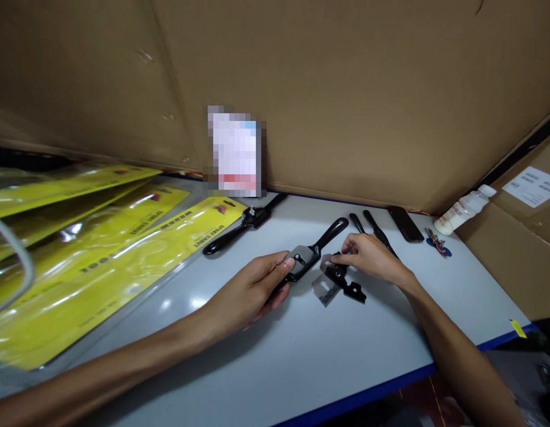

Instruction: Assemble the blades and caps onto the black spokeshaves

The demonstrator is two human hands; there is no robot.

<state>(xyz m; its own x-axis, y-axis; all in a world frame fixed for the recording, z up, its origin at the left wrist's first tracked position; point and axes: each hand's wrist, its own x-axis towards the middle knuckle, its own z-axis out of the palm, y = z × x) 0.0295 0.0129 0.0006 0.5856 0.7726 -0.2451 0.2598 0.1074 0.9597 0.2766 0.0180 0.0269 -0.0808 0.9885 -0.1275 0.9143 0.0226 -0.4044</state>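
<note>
Now | left hand (252,290) grips black spokeshave (308,254) | right hand (368,256) pinches black clamp plate (341,276) | yellow packs' (124,249) print unreadable

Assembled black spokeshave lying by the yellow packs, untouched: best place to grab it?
Take the spokeshave by its near handle, coming from the front edge of the table. That slim arm points toward the person and lies free; the bulkier middle carries the blade hardware.
</note>
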